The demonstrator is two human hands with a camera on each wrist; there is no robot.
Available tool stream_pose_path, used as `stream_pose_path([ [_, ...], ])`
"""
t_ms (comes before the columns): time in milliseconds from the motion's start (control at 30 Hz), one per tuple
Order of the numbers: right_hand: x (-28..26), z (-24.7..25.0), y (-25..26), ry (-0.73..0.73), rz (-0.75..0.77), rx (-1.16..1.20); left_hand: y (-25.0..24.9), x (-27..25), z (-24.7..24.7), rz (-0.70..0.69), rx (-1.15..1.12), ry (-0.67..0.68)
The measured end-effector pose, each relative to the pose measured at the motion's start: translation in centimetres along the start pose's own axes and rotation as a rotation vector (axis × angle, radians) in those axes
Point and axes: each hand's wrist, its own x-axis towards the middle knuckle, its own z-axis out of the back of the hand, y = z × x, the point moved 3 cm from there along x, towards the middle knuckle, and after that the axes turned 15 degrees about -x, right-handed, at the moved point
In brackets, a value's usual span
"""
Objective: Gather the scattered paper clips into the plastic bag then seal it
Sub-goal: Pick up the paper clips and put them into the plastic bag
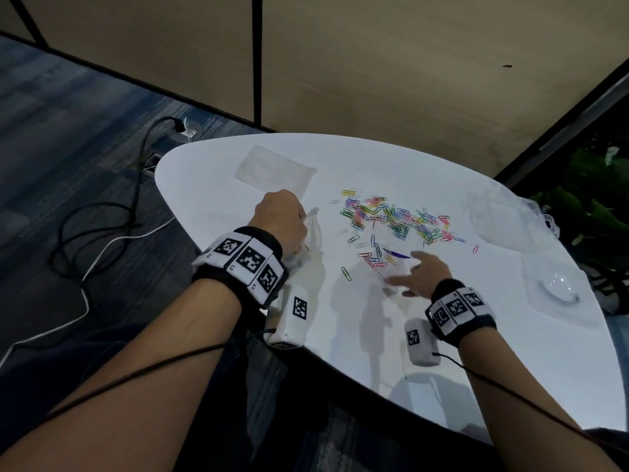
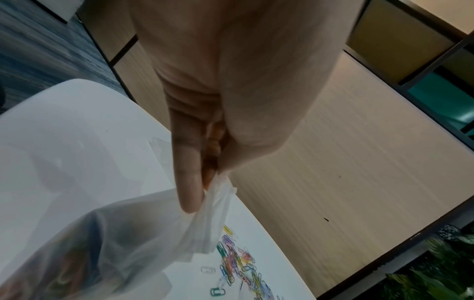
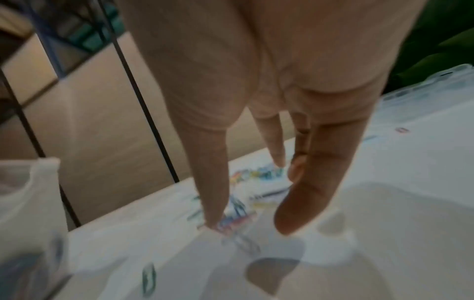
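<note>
Many coloured paper clips (image 1: 396, 219) lie scattered over the middle of the white table (image 1: 374, 328). My left hand (image 1: 282, 221) pinches the rim of a thin translucent plastic bag (image 1: 311, 245) and holds it up at the table's left side; in the left wrist view the bag (image 2: 133, 233) hangs below my fingers (image 2: 188, 182) with coloured clips dimly showing inside. My right hand (image 1: 413, 272) is spread open, fingers straight, low over a small cluster of clips (image 1: 376, 257). The right wrist view shows its fingertips (image 3: 212, 221) touching the clips (image 3: 238, 213) on the table.
A flat empty plastic bag (image 1: 274, 172) lies at the table's far left. Clear plastic packaging (image 1: 503, 219) sits at the right and a clear domed lid (image 1: 558, 284) near the right edge. Cables (image 1: 102, 226) run over the floor on the left. Plants (image 1: 592, 199) stand beyond the right edge.
</note>
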Motion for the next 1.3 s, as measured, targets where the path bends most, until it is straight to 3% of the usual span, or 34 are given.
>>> stream_pose_path([
  [100,0.5,-2.7,-0.6,0.001,0.033,-0.280,0.0,0.1,0.2,-0.005,-0.012,-0.011],
  [200,1.0,-3.9,2.1,-0.133,0.098,-0.254,0.6,0.3,0.6,-0.012,-0.048,-0.017],
  [400,6.0,-3.7,7.8,-0.227,0.108,-0.105,1.5,0.3,1.1,-0.069,-0.040,-0.016],
  [533,8.4,-2.4,9.9,-0.261,0.142,-0.259,1.3,0.5,1.3,-0.082,-0.042,-0.018],
  [733,10.1,-2.0,11.9,-0.317,0.317,-0.572,1.3,0.4,0.7,-0.103,-0.042,0.012],
  [900,9.3,-1.4,11.3,-0.414,0.338,-0.572,1.3,0.3,0.4,-0.121,-0.015,0.025],
  [1000,9.3,0.0,9.6,-0.392,0.237,-0.416,1.1,0.4,0.4,-0.107,-0.020,0.028],
  [1100,8.8,1.8,7.2,-0.369,0.138,-0.006,1.2,0.4,0.3,-0.088,-0.043,0.027],
  [1300,7.3,2.9,4.5,-0.163,-0.041,0.738,1.3,0.6,0.1,-0.066,-0.046,0.020],
])
